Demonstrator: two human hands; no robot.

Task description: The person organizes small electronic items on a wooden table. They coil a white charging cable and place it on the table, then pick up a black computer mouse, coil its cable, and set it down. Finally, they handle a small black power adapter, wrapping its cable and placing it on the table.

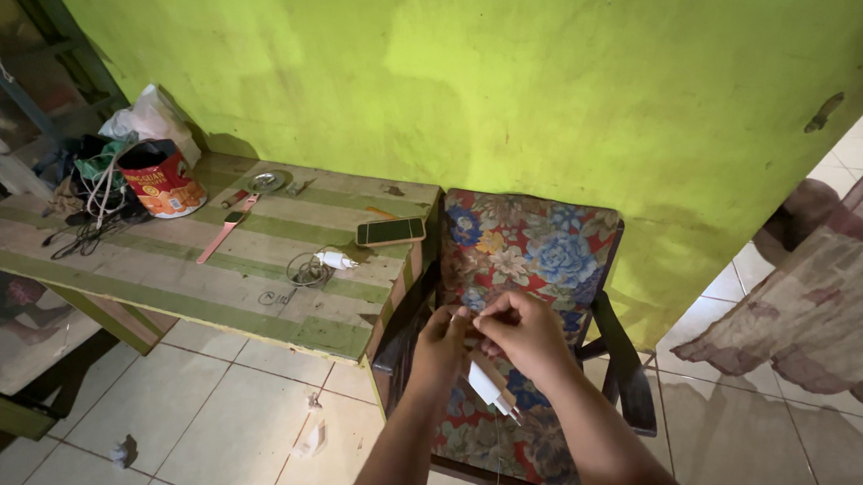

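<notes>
Both hands pinch a white charger plug [486, 386]: the left hand [442, 345] and right hand [523, 333] grip its top, above the floral armchair [523, 254]. Striped wooden table [213, 279] edge lies just left; tiled floor [217, 412] open below.

wall [541, 86]: we see it painted lime green
floor [217, 412]: pale tiles
furniture: our striped wooden table [165, 271], floral armchair [527, 249]

Showing here: two hands [488, 341], two white chargers [486, 386], one phone [390, 231], one pink watch [223, 228], one red tub [162, 178], one armchair [527, 249], one striped table [165, 271], one white bag [155, 116].
</notes>
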